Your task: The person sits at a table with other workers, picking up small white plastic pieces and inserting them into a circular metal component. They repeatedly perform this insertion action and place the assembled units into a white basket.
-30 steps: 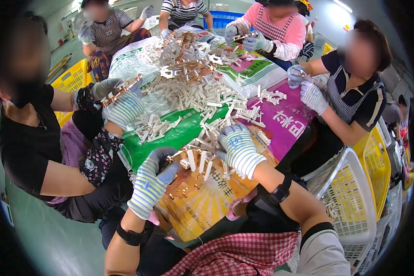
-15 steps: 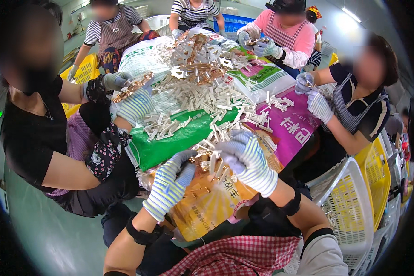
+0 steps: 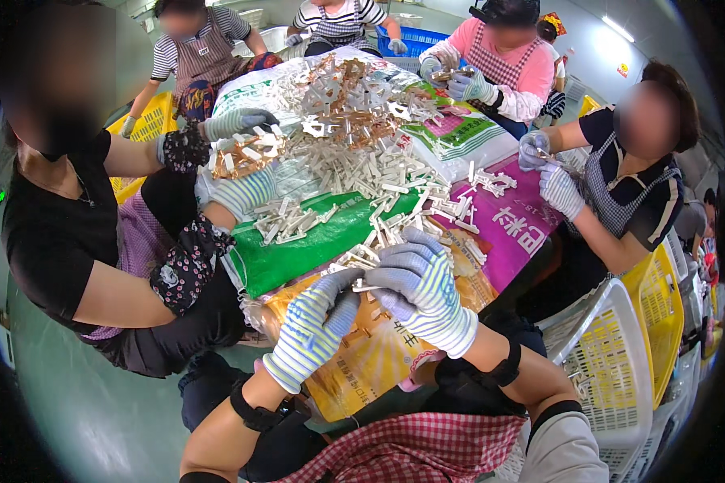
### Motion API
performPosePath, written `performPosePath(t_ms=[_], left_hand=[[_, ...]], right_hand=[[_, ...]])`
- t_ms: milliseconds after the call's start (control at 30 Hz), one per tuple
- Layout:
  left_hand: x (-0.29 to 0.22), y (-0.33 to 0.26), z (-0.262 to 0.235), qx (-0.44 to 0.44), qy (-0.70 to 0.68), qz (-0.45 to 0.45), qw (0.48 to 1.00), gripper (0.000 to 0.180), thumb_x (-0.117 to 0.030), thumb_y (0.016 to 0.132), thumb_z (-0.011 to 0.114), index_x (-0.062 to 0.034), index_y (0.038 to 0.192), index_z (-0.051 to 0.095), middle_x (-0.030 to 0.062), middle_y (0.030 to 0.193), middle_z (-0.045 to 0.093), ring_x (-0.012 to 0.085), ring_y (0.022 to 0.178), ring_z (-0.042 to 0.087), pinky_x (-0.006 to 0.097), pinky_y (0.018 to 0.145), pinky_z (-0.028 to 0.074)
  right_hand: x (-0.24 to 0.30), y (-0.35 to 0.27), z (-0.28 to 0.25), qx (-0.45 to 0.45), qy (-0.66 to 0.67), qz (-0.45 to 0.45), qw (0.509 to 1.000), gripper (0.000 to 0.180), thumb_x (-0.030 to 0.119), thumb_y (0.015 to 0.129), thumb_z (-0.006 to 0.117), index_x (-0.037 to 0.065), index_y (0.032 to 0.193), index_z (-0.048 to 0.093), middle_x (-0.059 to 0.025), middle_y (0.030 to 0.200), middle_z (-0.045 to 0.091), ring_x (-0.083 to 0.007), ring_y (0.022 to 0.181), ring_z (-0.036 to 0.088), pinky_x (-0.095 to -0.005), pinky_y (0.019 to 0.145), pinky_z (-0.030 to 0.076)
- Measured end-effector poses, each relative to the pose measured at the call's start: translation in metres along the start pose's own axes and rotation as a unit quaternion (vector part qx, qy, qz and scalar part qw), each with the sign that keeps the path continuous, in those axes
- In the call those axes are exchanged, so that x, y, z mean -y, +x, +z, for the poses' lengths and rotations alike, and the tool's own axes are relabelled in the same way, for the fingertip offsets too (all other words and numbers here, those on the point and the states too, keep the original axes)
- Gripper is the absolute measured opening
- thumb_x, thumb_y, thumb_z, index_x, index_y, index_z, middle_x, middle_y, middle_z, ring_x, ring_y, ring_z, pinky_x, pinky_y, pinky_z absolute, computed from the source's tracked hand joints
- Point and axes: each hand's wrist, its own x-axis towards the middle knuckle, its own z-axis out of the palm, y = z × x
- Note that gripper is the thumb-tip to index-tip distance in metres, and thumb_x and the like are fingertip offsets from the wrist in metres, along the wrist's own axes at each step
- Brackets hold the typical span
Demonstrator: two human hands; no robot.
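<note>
My left hand (image 3: 318,326) and my right hand (image 3: 428,294), both in striped knit gloves with grey-coated fingers, meet over a yellow printed sack (image 3: 354,378). Between their fingertips they pinch a small white plastic piece (image 3: 364,286), mostly covered by the gloves. A few copper-coloured bits (image 3: 381,312) show just below the fingers; whether they are held or lie on the sack I cannot tell. Just beyond my hands begins a heap of narrow white plastic pieces (image 3: 354,171). Copper-coloured metal frames (image 3: 346,97) are piled on top of its far part.
Printed sacks cover the work surface, including a green one (image 3: 298,262) and a purple one (image 3: 511,217). A co-worker's gloved hand (image 3: 246,193) at the left holds a copper strip with white pieces. Other people sit around. White (image 3: 612,362) and yellow baskets (image 3: 656,314) stand at the right.
My hands have come together, the left moving right, and their fingertips now meet at the white piece. The co-worker at the left has turned the copper strip and lifted one hand.
</note>
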Motion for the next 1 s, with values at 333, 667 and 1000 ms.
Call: performPosePath(t_ms=[333, 667, 1000], left_hand=[[-0.005, -0.001, 0.004, -0.007, -0.050, -0.022, 0.999, 0.033, -0.004, 0.097, 0.056, 0.0019, 0.130, 0.061, 0.0072, 0.104, 0.067, 0.0113, 0.090, 0.061, 0.026, 0.083, 0.051], [-0.002, 0.002, 0.004, 0.002, -0.039, -0.027, 0.999, 0.033, -0.003, 0.099, 0.055, 0.0022, 0.130, 0.060, 0.0090, 0.108, 0.068, 0.0135, 0.096, 0.063, 0.028, 0.087, 0.051], [-0.008, 0.003, 0.002, 0.011, 0.021, 0.026, 0.999, 0.027, -0.010, 0.099, 0.058, 0.0008, 0.124, 0.063, 0.0142, 0.108, 0.068, 0.0218, 0.100, 0.067, 0.033, 0.088, 0.053]], right_hand=[[0.009, -0.010, 0.014, -0.031, 0.092, 0.106, 0.990, 0.018, 0.025, 0.078, 0.080, 0.013, 0.091, 0.073, -0.0099, 0.123, 0.061, -0.0359, 0.118, 0.056, -0.0512, 0.105, 0.038], [0.007, -0.006, 0.011, -0.004, 0.100, 0.057, 0.993, 0.017, 0.022, 0.081, 0.078, 0.009, 0.092, 0.072, -0.0117, 0.119, 0.063, -0.0354, 0.114, 0.058, -0.0507, 0.098, 0.043], [0.007, -0.009, 0.010, 0.044, 0.116, 0.087, 0.989, 0.019, 0.017, 0.077, 0.072, 0.004, 0.091, 0.069, -0.0154, 0.114, 0.062, -0.0396, 0.106, 0.058, -0.0492, 0.093, 0.044]])
